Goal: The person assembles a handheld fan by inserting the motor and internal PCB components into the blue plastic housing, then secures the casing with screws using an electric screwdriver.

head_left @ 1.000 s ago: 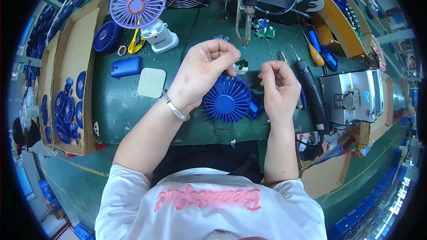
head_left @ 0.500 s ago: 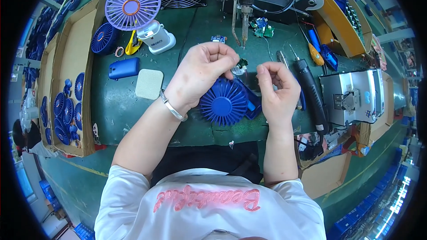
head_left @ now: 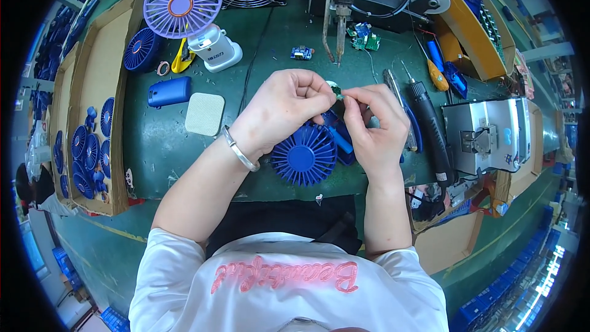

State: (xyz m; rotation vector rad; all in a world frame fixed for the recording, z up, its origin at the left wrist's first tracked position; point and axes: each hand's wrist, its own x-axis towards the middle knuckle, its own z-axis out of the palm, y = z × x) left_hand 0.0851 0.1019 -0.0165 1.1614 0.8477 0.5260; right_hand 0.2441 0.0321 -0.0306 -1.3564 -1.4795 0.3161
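My left hand (head_left: 284, 106) and my right hand (head_left: 375, 124) meet above the middle of the green workbench (head_left: 153, 147), fingertips pinched together on a small green circuit board (head_left: 337, 91) held between them. Both hands are closed in a fine pinch on that little part; how much of it each one grips I cannot tell, since my fingers hide most of it. A silver bracelet (head_left: 238, 150) sits on my left wrist.

Directly below the hands, at about 6 o'clock from the pinch, lies the blue fan grille (head_left: 304, 157), flat on the bench, its ribs spreading from a round hub. A blue fan body (head_left: 340, 138) pokes out between the grille and my right palm, partly covered.

At 9 o'clock from my left hand lie a pale square pad (head_left: 204, 114) and, just beyond it, a blue handle shell (head_left: 169, 91). At 11 o'clock stands a finished purple handheld fan (head_left: 183, 1) on its white base. At 12 o'clock the soldering station (head_left: 335, 0) hangs its tips over the bench, with loose green boards (head_left: 364, 37) near it. At 3 o'clock from my right hand lies a black electric screwdriver (head_left: 431, 129). Along the far left, cardboard trays (head_left: 92, 86) hold more blue grilles.
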